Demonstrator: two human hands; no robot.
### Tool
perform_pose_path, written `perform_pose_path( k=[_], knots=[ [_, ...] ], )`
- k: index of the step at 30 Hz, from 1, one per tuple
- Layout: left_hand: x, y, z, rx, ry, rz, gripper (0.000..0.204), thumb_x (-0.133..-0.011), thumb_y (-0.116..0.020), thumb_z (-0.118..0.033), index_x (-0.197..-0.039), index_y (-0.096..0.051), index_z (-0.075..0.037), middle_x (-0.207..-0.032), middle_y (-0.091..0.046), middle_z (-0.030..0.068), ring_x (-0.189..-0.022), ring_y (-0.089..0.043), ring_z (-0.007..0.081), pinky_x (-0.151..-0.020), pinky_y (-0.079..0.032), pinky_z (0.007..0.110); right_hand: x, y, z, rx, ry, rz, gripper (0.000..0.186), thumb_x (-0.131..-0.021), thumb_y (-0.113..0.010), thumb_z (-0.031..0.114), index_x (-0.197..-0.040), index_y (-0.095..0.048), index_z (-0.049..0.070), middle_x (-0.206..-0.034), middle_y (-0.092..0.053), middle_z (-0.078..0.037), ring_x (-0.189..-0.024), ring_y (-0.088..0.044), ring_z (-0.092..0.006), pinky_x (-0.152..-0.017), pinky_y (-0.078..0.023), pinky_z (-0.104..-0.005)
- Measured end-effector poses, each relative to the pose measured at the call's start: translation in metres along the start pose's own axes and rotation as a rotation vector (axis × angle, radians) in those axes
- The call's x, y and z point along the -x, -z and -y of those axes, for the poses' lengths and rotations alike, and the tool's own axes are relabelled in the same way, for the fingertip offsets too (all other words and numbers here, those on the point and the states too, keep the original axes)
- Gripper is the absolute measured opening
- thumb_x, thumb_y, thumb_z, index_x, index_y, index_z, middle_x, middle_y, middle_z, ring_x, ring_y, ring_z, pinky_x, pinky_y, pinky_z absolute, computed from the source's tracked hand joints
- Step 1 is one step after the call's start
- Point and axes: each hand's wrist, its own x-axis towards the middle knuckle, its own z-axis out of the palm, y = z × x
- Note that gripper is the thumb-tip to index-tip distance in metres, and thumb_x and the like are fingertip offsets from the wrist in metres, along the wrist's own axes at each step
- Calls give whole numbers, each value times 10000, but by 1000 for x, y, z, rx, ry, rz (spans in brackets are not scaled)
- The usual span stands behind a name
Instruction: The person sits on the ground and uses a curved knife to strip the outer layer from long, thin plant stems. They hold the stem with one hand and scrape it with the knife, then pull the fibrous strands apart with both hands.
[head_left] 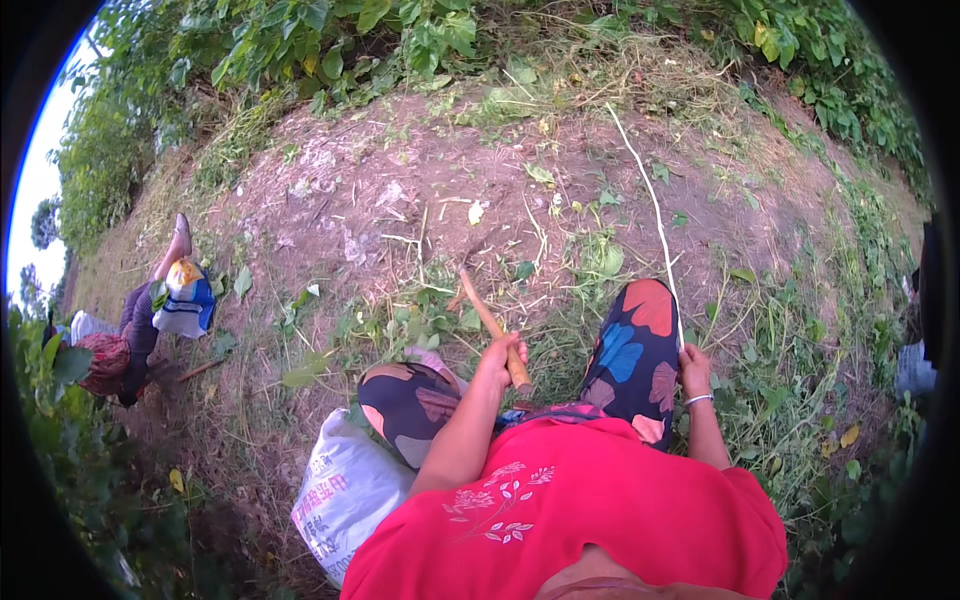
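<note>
Inside the curled fingers of the left hand [502, 360], grips a wooden stick [484, 310] close to its lower end, fist wrapped tight; slants forward from there and a little leftward. To the right, between thumb and fingers of the right hand [694, 370], pinches the near end of a long pale stem [655, 205], just ahead of a pale bracelet [699, 399]. Runs away from the right hand, long axis pointing forward with a lean to the left, far end well beyond both hands; cannot tell whether touching the ground there. Nearer by far to the right hand; well apart from the left hand, with the right knee [635, 345] in flowered trousers between the two.

Behind and between both hands, a red shirt [610, 500]. Left of the left hand, the left knee [405, 405], then a white woven sack [345, 490]. Ahead of the hands, scattered cut stalks and weeds on bare soil [370, 140]. Far to the left of the left hand, a co-worker's dark trousers [140, 325] beside a blue, white and yellow bag [188, 300]. Farthest ahead, broad-leaved bushes [330, 45].
</note>
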Motion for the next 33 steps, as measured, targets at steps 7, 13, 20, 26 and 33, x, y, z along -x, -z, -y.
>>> perform_pose_path(
  k=[7,13,20,26,33],
  knots=[
    [-4,25,31,-76,25,-70,137,-836,-591,-145,-843,-510,-35,-621,-510,66,-498,-527,184,-438,-481,302,9,9,19,57,3,-1,230,-886,-518,212,-863,-627,11,-603,-528,-8,-509,-486,-102,-476,-384,-257],
    [-6,29,24,-36,5,-18,118,-801,-582,-137,-786,-516,-40,-632,-510,63,-497,-510,177,-449,-471,303,5,-1,50,-41,111,-31,174,-921,-520,212,-892,-618,71,-544,-470,46,-397,-334,-31,-376,-237,-200],
    [20,14,18,-18,14,19,166,-824,-571,-204,-806,-516,-48,-637,-502,31,-519,-499,151,-461,-455,288,23,0,103,-141,111,-14,200,-931,-495,229,-965,-606,66,-555,-511,15,-396,-333,-22,-373,-238,-183],
    [5,32,36,-154,43,-103,241,-836,-629,-256,-898,-488,-71,-641,-510,67,-510,-516,193,-454,-463,324,10,2,79,-113,147,-21,210,-935,-481,229,-956,-600,57,-567,-531,1,-404,-353,-27,-380,-259,-181],
    [-1,34,40,-281,25,-119,181,-850,-609,-204,-875,-499,-63,-644,-514,65,-510,-515,191,-453,-454,318,14,14,-100,837,88,-46,249,-851,-487,215,-881,-643,24,-789,-649,-186,-750,-644,-299,-712,-485,-429]
  ],
)
